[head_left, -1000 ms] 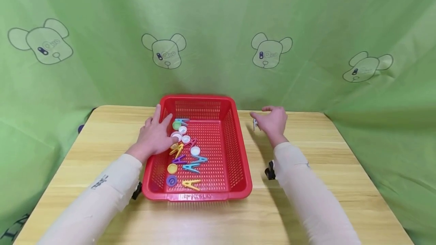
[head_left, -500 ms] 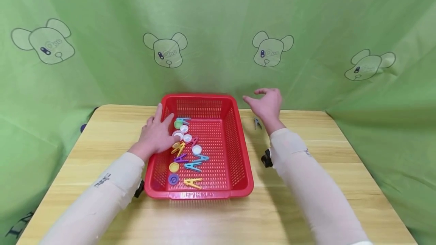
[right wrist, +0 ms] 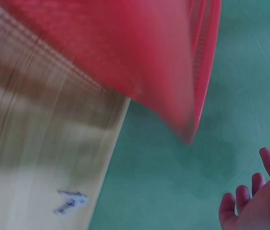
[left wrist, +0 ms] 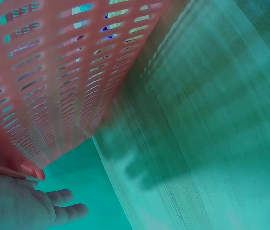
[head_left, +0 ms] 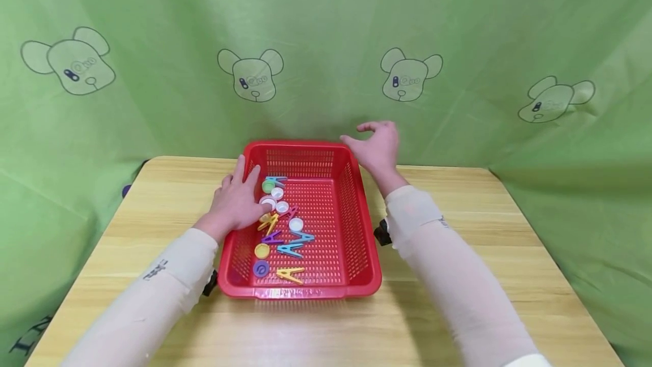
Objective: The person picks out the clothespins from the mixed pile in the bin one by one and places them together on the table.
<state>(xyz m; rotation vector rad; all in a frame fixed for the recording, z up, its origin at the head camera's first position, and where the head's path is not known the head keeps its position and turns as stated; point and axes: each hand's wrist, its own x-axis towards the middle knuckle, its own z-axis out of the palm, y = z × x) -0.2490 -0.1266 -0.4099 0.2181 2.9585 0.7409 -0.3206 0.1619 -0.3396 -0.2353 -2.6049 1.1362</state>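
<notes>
The left hand rests with relaxed, straight fingers over the left rim of the red basket, fingertips just beside a white cap among the caps and pegs inside. The basket stands on the worktop. The right hand hovers empty, fingers loosely spread, above the basket's far right corner. A small grey clip lies on the worktop near its far edge.

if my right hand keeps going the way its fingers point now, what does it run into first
Probably the far right corner of the red perforated plastic basket. Your right hand hovers open beside that corner, fingers pointing left across the rim. If the hand is above the rim, it would pass over; depth is unclear here.
</notes>
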